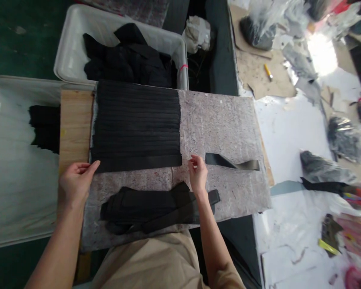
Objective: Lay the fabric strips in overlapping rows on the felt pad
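Observation:
Rows of black fabric strips [138, 120] lie side by side, overlapping, on a speckled grey board. My left hand [78, 178] pinches the left end of the nearest strip [138, 163], which lies flat along the front of the rows. Just past that strip's right end is my right hand [197, 173], its fingers loosely curled and a little apart, with nothing visible in them. To its right rests a single twisted black strip [231, 161]. Closer to my body, a loose pile of black strips [156, 206] lies along the board's front edge, partly behind my right wrist.
The board [219, 120] spans the work spot, with a wooden plank [75, 124] at its left. Behind stands a white bin [74, 44] of black pieces; another pale bin [15, 168] is at left. A cluttered white table [291, 128] on the right holds a yellow cutter [268, 72] and bagged pieces.

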The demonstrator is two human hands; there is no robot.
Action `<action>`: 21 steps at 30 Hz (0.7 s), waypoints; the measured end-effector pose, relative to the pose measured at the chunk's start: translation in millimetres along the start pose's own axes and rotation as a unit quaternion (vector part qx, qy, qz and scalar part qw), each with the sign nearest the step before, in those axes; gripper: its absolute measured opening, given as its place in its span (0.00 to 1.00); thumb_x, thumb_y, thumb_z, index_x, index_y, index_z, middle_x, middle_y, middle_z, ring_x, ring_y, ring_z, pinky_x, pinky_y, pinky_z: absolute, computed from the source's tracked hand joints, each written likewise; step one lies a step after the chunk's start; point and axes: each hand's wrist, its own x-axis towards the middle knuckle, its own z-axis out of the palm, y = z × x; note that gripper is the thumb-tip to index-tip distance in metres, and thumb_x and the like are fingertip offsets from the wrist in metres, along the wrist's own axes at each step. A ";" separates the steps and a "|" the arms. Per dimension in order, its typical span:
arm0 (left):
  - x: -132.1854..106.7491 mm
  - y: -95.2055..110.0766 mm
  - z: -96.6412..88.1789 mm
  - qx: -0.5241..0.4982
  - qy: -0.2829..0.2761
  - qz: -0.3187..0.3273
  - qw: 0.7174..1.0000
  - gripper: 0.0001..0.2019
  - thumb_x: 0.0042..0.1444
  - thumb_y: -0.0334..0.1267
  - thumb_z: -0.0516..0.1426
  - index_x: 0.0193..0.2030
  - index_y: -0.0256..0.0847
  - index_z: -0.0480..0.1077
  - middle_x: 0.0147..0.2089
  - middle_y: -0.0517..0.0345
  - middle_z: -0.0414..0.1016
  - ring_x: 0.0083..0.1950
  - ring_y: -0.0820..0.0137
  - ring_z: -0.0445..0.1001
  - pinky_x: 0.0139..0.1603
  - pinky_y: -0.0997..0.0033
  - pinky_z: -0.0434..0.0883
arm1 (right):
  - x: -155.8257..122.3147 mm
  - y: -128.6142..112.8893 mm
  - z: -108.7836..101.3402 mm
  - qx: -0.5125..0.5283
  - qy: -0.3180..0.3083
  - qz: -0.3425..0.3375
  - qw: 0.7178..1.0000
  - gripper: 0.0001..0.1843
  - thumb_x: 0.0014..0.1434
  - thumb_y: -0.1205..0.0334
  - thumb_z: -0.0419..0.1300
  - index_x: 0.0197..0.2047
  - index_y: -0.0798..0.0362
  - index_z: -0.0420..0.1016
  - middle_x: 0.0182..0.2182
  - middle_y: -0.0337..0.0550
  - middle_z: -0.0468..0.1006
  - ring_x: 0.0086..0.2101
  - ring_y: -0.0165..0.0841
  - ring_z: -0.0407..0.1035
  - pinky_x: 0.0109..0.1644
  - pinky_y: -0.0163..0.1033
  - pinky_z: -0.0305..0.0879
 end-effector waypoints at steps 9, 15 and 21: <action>-4.4 5.3 -7.1 -0.135 0.007 -0.044 0.990 0.24 0.35 0.57 0.67 0.29 0.41 0.66 0.20 0.72 0.63 0.18 0.81 0.58 0.18 0.79 0.59 | 19.1 95.0 -86.6 -0.306 0.128 -0.029 0.943 0.25 0.57 0.70 0.46 0.56 0.50 0.71 0.54 0.50 0.71 0.58 0.41 0.58 0.63 0.55 0.46; -9.2 9.7 -19.7 -0.194 -0.014 -0.042 0.980 0.23 0.46 0.61 0.58 0.30 0.42 0.57 0.18 0.73 0.55 0.16 0.81 0.54 0.17 0.79 0.55 | 29.7 83.6 -102.2 -0.235 0.081 -0.046 0.968 0.20 0.64 0.53 0.48 0.47 0.51 0.77 0.40 0.48 0.79 0.37 0.37 0.70 0.40 0.38 0.60; -21.1 16.0 -28.9 -0.206 0.084 -0.003 0.975 0.17 0.51 0.51 0.57 0.30 0.42 0.56 0.20 0.71 0.56 0.18 0.81 0.55 0.18 0.78 0.56 | 12.6 32.8 -94.2 -0.070 -0.071 -0.041 0.994 0.21 0.61 0.44 0.54 0.37 0.54 0.77 0.22 0.36 0.70 0.24 0.29 0.61 0.28 0.33 0.54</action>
